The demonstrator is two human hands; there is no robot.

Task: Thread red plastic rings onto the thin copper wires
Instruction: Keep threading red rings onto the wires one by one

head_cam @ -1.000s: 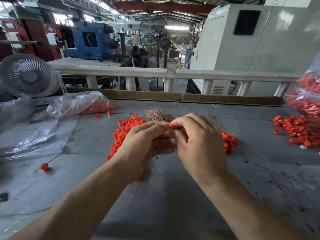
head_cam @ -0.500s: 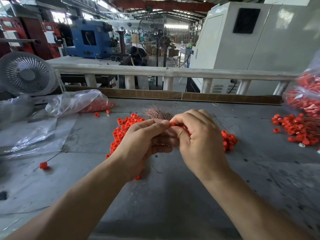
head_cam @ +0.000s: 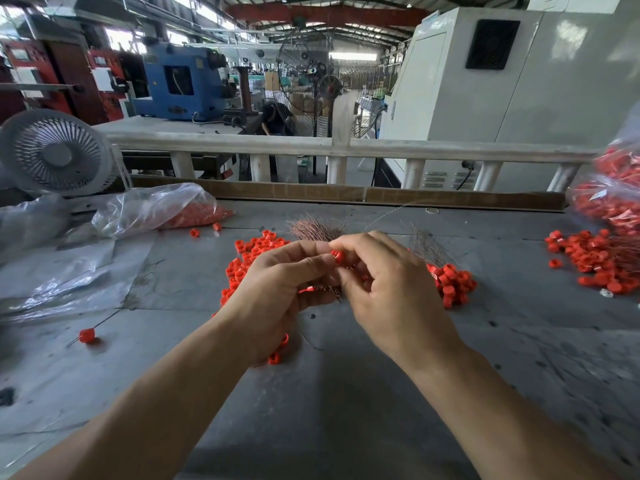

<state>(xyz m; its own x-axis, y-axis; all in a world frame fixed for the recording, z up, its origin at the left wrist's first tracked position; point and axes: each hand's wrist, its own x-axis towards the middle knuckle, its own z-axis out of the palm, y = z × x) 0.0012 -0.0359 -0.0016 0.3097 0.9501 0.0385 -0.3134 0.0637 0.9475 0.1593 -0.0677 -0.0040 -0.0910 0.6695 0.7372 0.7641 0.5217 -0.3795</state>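
Note:
My two hands meet over the middle of the grey table. My right hand (head_cam: pixel 384 289) pinches a red plastic ring (head_cam: pixel 338 256) between thumb and forefinger. My left hand (head_cam: pixel 280 289) grips a bundle of thin copper wires (head_cam: pixel 317 228), whose tips fan out behind the fingers; one long wire (head_cam: pixel 391 211) arcs up to the right. Loose red rings lie in a pile (head_cam: pixel 249 254) behind my left hand and in a smaller pile (head_cam: pixel 452 284) right of my right hand. How the ring sits on the wire is hidden by my fingers.
A ring threaded on a wire (head_cam: pixel 86 335) lies at the left. A clear bag of rings (head_cam: pixel 156 209) and plastic sheets lie far left near a small fan (head_cam: pixel 55 154). More rings with wires (head_cam: pixel 595 261) and a full bag (head_cam: pixel 616 202) sit at the right. A cardboard strip (head_cam: pixel 346 194) lines the far edge.
My hands stay together at the same spot. The right fingers have shifted slightly on the ring, and a long wire now shows arcing up to the right.

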